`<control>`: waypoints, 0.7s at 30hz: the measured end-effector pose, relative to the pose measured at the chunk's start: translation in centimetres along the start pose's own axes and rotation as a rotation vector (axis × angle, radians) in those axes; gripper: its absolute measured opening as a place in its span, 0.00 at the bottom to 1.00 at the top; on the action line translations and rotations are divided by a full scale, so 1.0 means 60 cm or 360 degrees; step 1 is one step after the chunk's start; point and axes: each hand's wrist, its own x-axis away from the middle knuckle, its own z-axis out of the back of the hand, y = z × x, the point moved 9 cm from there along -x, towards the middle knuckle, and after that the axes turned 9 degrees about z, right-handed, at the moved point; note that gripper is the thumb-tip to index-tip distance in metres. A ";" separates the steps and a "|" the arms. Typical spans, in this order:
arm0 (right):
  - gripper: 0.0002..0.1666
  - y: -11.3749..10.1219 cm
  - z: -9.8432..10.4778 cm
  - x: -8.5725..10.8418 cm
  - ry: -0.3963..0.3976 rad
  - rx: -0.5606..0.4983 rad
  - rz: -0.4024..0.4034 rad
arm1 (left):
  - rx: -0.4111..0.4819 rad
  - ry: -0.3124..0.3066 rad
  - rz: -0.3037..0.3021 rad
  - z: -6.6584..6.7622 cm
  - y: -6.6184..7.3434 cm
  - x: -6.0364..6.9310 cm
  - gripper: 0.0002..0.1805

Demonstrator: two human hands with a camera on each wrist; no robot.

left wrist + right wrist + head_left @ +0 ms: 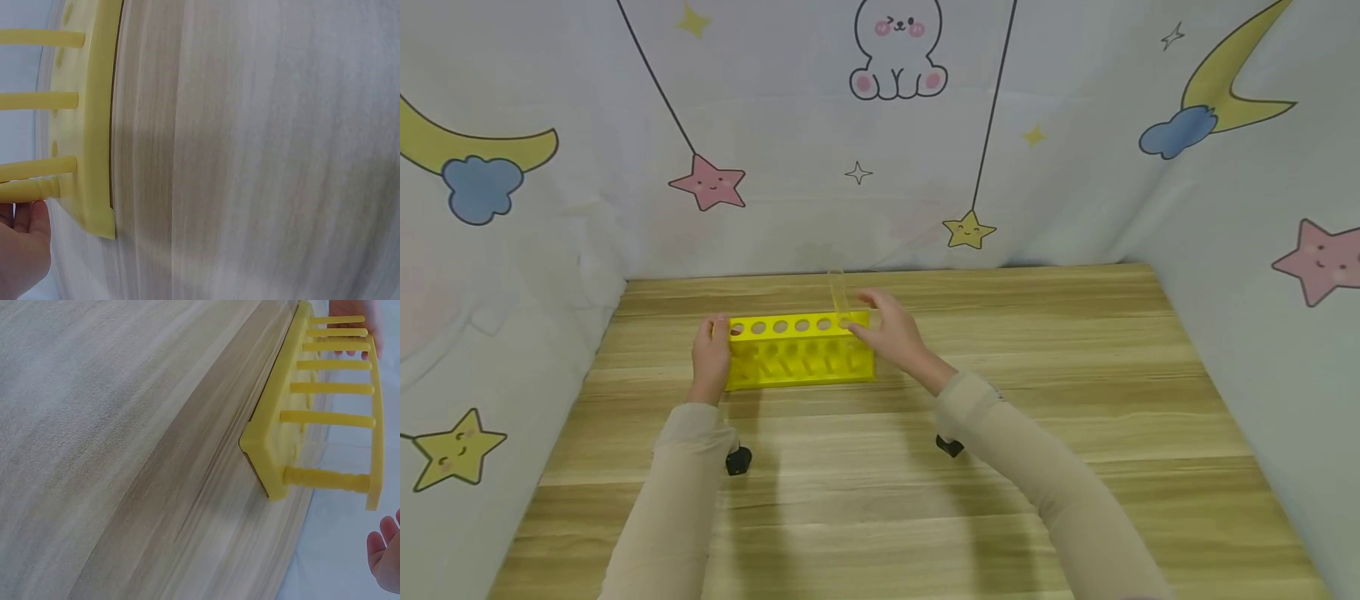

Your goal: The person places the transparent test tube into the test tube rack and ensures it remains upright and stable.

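A yellow test tube rack (800, 362) with a row of round holes stands on the table. My left hand (711, 354) grips its left end; the left wrist view shows those fingers (39, 219) at the end post. A clear test tube (838, 292) sticks up, slightly tilted, from the rightmost hole. Just right of the tube is my right hand (891, 332), thumb and fingers spread apart, the thumb near the rack's top right corner. In the right wrist view the right hand's fingers (376, 547) are loosely bent and apart from the rack (328, 479).
The wood-grain table (1060, 375) extends around the rack. A white curtain (797, 208) printed with stars and moons hangs behind and along both sides. Small black devices (738, 461) sit under both wrists.
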 end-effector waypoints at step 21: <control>0.21 0.037 0.038 0.027 0.0177 -0.0181 -0.0054 | -0.0060 -0.0006 -0.0006 0.002 0.006 0.008 0.28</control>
